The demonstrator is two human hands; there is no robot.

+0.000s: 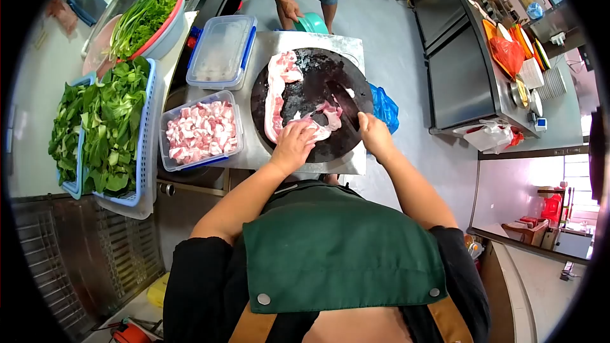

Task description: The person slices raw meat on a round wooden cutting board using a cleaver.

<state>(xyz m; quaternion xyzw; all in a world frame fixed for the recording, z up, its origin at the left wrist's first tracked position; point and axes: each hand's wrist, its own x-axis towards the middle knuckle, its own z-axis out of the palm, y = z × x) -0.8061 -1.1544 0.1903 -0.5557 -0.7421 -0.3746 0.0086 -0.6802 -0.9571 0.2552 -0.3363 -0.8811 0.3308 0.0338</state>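
Observation:
A round dark chopping board [298, 98] lies on the metal table. My left hand [295, 145] is closed over the near end of a curved piece of raw pork [327, 116], holding it against the board. In my right hand [376, 134], fingers wrapped round its handle, is a cleaver [343, 103]; its dark blade is hard to make out against the board, beside the pork. A long strip of pork belly [275, 92] stretches along the board's left side, its near end by my left hand. To the left stands a clear tub [236, 124] of cut pork pieces.
Behind the tub sits a lidded plastic box [222, 47]. Leafy greens fill blue baskets [145, 133] at left. A blue bag [384, 111] hangs at the table's right. Another person's hand [291, 9] is near a green bowl [311, 23] across the table.

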